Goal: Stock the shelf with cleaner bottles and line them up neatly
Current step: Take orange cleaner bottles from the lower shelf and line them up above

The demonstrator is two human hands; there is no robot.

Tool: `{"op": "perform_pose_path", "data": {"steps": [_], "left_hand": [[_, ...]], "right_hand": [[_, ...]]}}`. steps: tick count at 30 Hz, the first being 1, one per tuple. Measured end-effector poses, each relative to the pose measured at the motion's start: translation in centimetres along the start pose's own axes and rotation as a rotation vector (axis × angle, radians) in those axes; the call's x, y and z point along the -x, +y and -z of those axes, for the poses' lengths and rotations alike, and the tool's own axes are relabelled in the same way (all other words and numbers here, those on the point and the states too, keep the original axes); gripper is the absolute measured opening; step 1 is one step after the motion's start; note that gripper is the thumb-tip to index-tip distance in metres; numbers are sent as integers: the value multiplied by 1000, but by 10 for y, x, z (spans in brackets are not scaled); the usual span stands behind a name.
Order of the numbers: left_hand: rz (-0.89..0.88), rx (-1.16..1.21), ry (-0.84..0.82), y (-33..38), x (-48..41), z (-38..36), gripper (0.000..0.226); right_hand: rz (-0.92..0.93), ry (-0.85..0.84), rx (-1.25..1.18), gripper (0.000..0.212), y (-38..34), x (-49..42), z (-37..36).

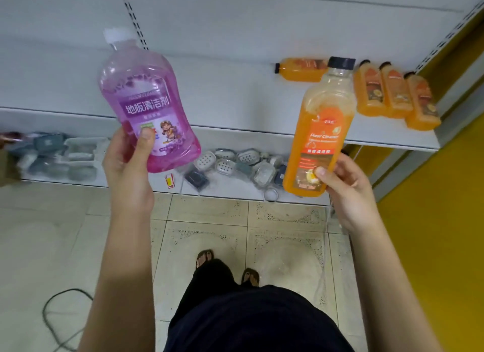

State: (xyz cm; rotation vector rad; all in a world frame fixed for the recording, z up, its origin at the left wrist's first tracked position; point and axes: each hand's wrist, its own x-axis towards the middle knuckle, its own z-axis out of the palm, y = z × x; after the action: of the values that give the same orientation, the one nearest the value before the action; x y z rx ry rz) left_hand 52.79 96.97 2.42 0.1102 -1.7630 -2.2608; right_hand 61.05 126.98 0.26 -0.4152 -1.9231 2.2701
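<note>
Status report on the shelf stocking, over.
Left hand grips purple bottle; right hand grips orange bottle. On shelf: three standing bottles, one toppled bottle. Nothing blocks it.

The white metal shelf (235, 108) is open from its left edge past the middle. Three upright orange plastic bottles (394, 92) block its right end; a toppled orange bottle (298, 70) lies along the back edge.

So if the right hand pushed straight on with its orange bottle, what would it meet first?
Probably the orange bottle lying on its side on the shelf, though depth is unclear.
</note>
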Motion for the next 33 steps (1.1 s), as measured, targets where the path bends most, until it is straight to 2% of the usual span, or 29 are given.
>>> {"op": "perform_pose_path", "data": {"steps": [8,12,16,19,26,30,33], "left_hand": [[-189,5,-110,84,-43,46,20],[-287,-30,-138,131,-82,81,20],[-388,-12,-200,176,-130,95,20],[-397,30,-268,205,-168,89,16],[-414,0,-472,253,-253,63,16],[-387,-44,-516,262,-299,47,44],[-369,-110,-518,259,-333,35,31]], "right_hand": [[211,-109,-64,39,-52,-6,-98],[388,-97,-96,29,-87,-14,-147],[533,-73,-102,32,-129,-24,-178],[603,-75,-71,32,-162,-35,-197],[666,-85,86,31,-236,-86,-228],[651,-114,152,35,-267,-127,-237],[612,-156,194,39,-283,-164,-243]]}}
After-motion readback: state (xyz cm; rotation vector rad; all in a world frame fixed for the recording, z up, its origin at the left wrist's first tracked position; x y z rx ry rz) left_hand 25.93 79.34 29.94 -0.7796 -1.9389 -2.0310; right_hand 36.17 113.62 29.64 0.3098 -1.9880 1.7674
